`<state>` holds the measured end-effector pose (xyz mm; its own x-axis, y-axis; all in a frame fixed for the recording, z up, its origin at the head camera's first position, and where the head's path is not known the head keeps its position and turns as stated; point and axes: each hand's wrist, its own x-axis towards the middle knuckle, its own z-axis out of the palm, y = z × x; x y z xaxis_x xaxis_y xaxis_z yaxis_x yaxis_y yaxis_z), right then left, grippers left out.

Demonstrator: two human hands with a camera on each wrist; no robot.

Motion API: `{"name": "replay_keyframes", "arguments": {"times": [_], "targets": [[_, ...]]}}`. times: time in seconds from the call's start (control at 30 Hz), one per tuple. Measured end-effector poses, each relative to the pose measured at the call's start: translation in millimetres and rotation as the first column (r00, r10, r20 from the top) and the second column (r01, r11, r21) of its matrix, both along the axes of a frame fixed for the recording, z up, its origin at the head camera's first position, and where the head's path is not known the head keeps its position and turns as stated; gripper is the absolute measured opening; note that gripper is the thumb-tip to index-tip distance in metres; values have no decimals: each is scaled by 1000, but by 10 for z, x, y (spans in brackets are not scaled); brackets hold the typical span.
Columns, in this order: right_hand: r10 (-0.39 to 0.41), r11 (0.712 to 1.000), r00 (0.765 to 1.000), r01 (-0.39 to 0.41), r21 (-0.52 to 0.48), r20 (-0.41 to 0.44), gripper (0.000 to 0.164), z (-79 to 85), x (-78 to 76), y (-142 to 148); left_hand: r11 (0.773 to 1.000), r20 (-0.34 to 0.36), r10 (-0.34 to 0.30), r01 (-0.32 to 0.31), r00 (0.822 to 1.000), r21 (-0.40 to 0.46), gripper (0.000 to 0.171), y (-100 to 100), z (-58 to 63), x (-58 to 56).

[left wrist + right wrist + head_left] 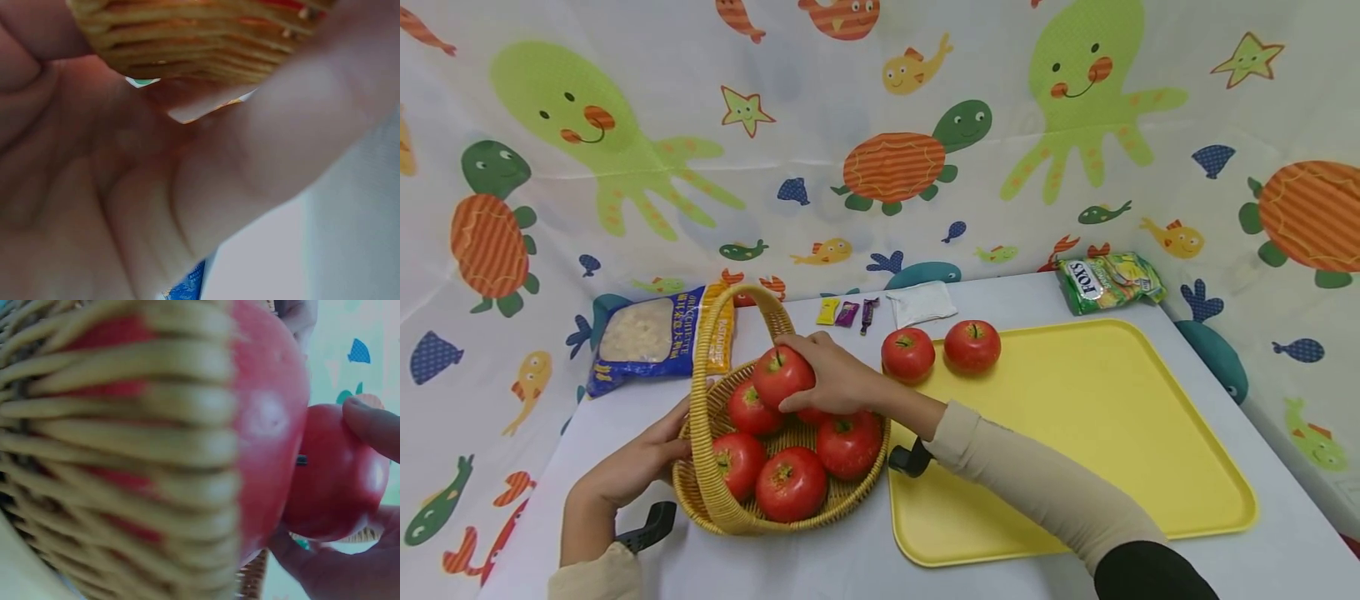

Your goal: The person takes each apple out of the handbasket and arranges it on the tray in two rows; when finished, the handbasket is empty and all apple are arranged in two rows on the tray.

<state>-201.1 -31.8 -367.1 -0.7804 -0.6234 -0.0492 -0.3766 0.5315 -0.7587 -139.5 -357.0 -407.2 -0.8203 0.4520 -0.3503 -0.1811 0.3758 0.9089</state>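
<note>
A wicker basket point(715, 504) with a tall arched handle stands left of the yellow tray, several red apples point(792, 483) inside it. My right hand point(835, 375) grips one red apple point(782, 374) by its sides, over the back of the basket. In the right wrist view, thumb and fingers are around that apple point(334, 481), behind a nearer apple and the wicker wall. At the basket's left side, my left hand point(651, 454) holds the wall near the handle's foot. The left wrist view shows its thumb and fingers point(250, 150) about the woven side point(181, 44).
Two more apples point(972, 347) sit at the back left corner of the yellow tray point(1075, 442). Behind the basket lies a blue pasta bag point(643, 333). Small wrapped sweets point(847, 313), a white packet point(922, 303) and a green snack bag point(1108, 283) line the back edge.
</note>
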Motion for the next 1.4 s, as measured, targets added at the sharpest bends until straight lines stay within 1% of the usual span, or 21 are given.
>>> {"name": "replay_keyframes", "arguments": {"times": [0.13, 0.27, 0.5, 0.6, 0.73, 0.9, 1.03, 1.13, 1.27, 1.4], "targets": [[24, 999, 999, -25, -25, -28, 85, -30, 38, 36, 1000, 4, 5, -5, 1000, -3, 79, -12, 13, 12], [29, 997, 999, -31, -64, -38, 84, -55, 66, 52, 1000, 0, 6, -6, 1000, 1, 79, -18, 7, 26], [-12, 989, 1000, 9, -145, -20, 81, -73, 105, 134, 1000, -9, 6, -6, 1000, 5, 79, -10, -13, 23], [-23, 981, 999, 15, -193, -38, 79, -50, 120, 218, 1000, -14, 1, -1, 1000, 11, 79, -6, -14, 16], [-39, 967, 999, 31, -254, -26, 78, -13, 148, 368, 1000, -4, 3, -3, 1000, 15, 80, 0, -13, 8], [-89, 947, 996, 87, -311, 8, 79, -26, 178, 620, 1000, 4, -7, 7, 1000, 8, 79, -4, -13, -6], [-147, 927, 989, 140, -347, 6, 78, -71, 188, 876, 999, 10, 8, -8, 1000, -40, 81, 0, -8, -8], [-195, 918, 981, 182, -354, -2, 77, -96, 191, 1088, 997, 16, 25, -24, 1000, -67, 82, 6, -6, -6], [-252, 907, 968, 230, -352, -16, 79, -102, 177, 1403, 997, 21, 29, -27, 999, -68, 82, 8, -5, -7], [-312, 888, 950, 295, -353, 7, 80, -66, 145, 1746, 998, 17, 17, -16, 1000, -58, 80, 4, 2, -10]]}}
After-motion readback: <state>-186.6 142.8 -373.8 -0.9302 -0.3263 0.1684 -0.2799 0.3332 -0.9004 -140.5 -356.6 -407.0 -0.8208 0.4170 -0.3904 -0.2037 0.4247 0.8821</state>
